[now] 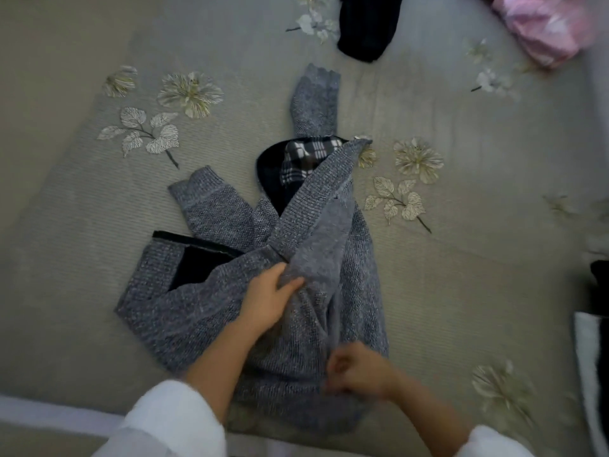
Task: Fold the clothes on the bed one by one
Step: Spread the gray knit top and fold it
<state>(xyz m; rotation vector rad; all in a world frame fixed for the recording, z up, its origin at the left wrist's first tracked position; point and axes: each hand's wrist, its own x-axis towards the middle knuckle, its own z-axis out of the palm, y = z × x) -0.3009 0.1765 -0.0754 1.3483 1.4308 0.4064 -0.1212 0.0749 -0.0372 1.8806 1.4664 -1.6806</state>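
A grey knitted hooded cardigan [356, 285] lies on the bed in front of me, its hood toward the far side with a plaid lining [306, 159] showing. One front panel is lifted and drawn across the body toward the hood. My left hand [268, 296] pinches that panel's edge near the middle of the garment. My right hand [357, 371] grips the lower edge of the same panel near the hem, fingers curled. A sleeve [214, 206] lies bent at the left, and another grey sleeve [314, 100] stretches away beyond the hood.
The bedspread [99, 225] is beige with printed flowers. A dark garment [365, 24] lies at the far edge and a pink one [543, 28] at the far right corner. A black and white item [593, 351] sits at the right edge. The bed's near edge runs below my arms.
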